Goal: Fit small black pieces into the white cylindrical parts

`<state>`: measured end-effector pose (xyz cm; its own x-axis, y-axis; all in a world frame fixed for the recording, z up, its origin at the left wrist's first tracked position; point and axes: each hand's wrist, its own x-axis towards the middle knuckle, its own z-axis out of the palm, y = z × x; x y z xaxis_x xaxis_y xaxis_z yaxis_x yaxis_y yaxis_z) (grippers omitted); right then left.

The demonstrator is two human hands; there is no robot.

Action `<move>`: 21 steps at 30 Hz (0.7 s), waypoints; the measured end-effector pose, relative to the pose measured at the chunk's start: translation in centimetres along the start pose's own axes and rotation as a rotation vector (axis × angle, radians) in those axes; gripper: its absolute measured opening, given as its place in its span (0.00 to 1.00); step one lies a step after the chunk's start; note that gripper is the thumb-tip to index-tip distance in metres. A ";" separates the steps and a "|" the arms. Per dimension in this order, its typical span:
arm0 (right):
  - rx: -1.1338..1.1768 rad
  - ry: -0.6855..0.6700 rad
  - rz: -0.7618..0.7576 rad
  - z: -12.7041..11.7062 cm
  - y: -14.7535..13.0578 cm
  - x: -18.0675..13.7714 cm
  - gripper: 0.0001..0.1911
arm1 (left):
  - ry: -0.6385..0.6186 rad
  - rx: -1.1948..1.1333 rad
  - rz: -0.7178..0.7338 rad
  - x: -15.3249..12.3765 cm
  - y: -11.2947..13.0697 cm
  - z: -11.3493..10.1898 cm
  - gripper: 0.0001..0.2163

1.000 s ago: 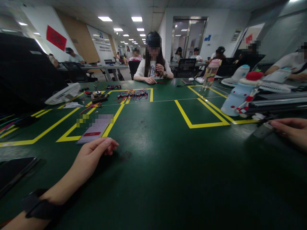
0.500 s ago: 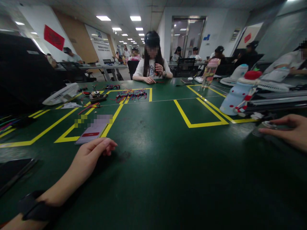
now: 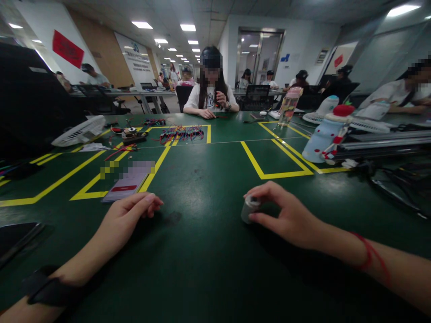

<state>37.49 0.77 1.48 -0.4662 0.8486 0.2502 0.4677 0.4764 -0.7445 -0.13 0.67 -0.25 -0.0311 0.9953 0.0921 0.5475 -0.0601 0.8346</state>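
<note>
Between the thumb and fingers of my right hand is a small grey cylinder with a dark spot on its top. It is upright, at or just above the green table; I cannot tell whether it touches. A red string is round that wrist. My left hand rests on the table with its fingers loosely curled in, and nothing shows in them. Just beyond it lies a phone with a lit screen, partly blurred out. A black band is on my left wrist.
Bundled coloured wires lie mid-table, past yellow tape outlines. A blue bottle with a red top, black cables and metal bars stand or lie at right. Another phone is at left. A person sits opposite.
My right hand has moved left from the table's right side, bringing the grey cylinder in front of me. The left hand stays in place; the view has shifted slightly.
</note>
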 end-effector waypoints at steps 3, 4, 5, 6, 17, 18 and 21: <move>-0.024 -0.043 -0.131 3.0 -0.7 1.0 0.17 | 0.005 0.010 0.003 -0.1 -0.1 -0.2 0.15; -0.023 -0.039 -0.153 3.4 -0.5 1.1 0.17 | 0.005 0.021 0.011 -0.1 -0.1 -0.3 0.15; -0.018 -0.036 -0.165 3.7 -0.2 1.1 0.18 | 0.003 0.035 0.019 0.0 0.0 -0.3 0.16; -0.012 -0.034 -0.168 3.7 0.0 1.1 0.19 | -0.004 0.058 0.023 0.0 0.2 -0.1 0.16; 0.116 0.001 -0.090 4.2 0.5 1.0 0.28 | -0.267 0.035 0.363 -1.4 9.0 9.0 0.12; 0.118 0.003 -0.092 4.3 0.6 0.9 0.28 | -0.255 0.017 0.373 -1.3 9.6 9.7 0.11; 0.087 0.015 -0.095 4.3 0.8 0.9 0.27 | -0.198 -0.011 0.379 -0.8 10.5 10.5 0.07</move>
<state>34.20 0.92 -1.59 -0.4934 0.8043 0.3312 0.3549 0.5338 -0.7675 14.40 0.05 2.79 0.3318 0.8982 0.2881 0.4807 -0.4238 0.7676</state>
